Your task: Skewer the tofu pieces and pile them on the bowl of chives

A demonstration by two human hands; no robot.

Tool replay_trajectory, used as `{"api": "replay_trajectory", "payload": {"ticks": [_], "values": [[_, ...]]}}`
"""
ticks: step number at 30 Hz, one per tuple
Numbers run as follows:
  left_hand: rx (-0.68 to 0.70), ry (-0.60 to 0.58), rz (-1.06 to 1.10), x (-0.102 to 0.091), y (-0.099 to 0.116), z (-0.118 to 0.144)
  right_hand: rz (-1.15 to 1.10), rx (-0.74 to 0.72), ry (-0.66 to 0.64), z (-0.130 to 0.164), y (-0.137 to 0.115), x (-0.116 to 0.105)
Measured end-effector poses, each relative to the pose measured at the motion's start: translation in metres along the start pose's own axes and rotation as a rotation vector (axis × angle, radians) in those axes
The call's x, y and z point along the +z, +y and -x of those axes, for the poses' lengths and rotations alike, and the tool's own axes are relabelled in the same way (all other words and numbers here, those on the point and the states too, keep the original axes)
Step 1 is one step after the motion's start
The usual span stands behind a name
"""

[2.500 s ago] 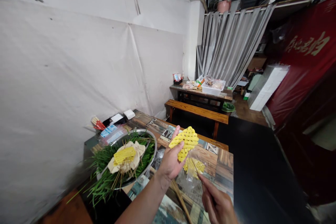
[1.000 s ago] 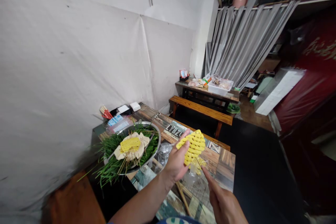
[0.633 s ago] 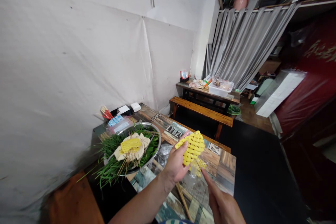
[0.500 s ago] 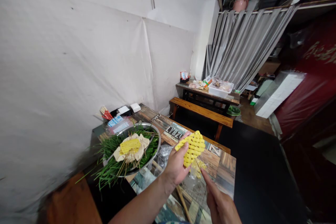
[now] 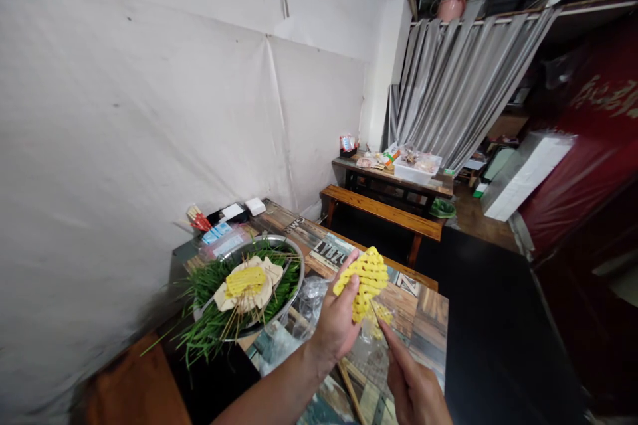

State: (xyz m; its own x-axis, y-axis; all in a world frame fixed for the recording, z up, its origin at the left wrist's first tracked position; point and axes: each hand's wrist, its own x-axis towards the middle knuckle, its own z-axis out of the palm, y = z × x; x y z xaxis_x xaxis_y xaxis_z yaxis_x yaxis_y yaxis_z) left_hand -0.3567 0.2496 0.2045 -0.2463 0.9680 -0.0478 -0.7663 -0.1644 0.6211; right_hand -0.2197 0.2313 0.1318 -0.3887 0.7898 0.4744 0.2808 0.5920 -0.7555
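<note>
Still left hand point(image 5: 335, 325) grip holds lattice piece point(image 5: 365, 281), unmoved

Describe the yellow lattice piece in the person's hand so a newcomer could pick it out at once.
Start at the patchwork-printed wooden table by the white wall. Above its middle, the left hand holds up a yellow lattice-cut food piece, with the right hand just below it. Unlike the similar yellow piece on skewers lying in the round metal basin of green chives, this one is raised in the air, gripped by fingers.

The right hand point(image 5: 416, 388) is cut off at the lower edge. The left hand point(image 5: 336, 322) hides part of the yellow lattice piece point(image 5: 367, 279). Things on the far worktop point(image 5: 438, 180) are too small to tell.
</note>
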Motion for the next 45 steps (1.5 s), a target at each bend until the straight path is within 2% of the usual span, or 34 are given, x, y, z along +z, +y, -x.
{"api": "replay_trajectory", "payload": {"ticks": [7, 13, 20, 26, 32, 34, 36, 38, 40, 42, 45], "values": [[-0.025, -0.028, -0.005, 0.0, -0.007, 0.003, 0.02, -0.031, 0.017, -0.003, 0.0, 0.004], [-0.107, -0.018, 0.056, 0.0, 0.001, 0.0, -0.013, -0.108, 0.026, -0.008, 0.012, 0.002], [-0.161, 0.075, 0.036, -0.002, 0.006, -0.006, -0.068, -0.051, 0.016, -0.01, 0.014, 0.005], [-0.108, 0.151, -0.033, -0.004, 0.009, -0.002, -0.085, 0.02, -0.156, -0.014, 0.004, 0.002], [-0.175, 0.083, -0.014, -0.009, -0.004, 0.006, -0.068, 0.102, -0.105, -0.029, -0.006, 0.007], [-0.186, 0.125, 0.038, -0.015, 0.004, 0.0, -0.102, 0.185, -0.173, -0.033, -0.008, 0.006], [-0.18, 0.18, 0.08, -0.026, 0.02, -0.011, -0.149, 0.267, -0.312, -0.032, -0.008, 0.005], [-0.187, 0.201, 0.101, -0.041, 0.039, -0.02, -0.194, 0.306, -0.429, -0.026, -0.005, 0.007], [-0.204, 0.188, 0.127, -0.059, 0.05, -0.023, -0.242, 0.328, -0.481, -0.018, 0.002, 0.014], [-0.171, 0.186, 0.152, -0.077, 0.049, -0.018, -0.291, 0.346, -0.493, -0.011, 0.008, 0.026], [-0.036, 0.203, 0.181, -0.101, 0.033, -0.007, -0.303, 0.331, -0.498, -0.006, 0.015, 0.052]]}}
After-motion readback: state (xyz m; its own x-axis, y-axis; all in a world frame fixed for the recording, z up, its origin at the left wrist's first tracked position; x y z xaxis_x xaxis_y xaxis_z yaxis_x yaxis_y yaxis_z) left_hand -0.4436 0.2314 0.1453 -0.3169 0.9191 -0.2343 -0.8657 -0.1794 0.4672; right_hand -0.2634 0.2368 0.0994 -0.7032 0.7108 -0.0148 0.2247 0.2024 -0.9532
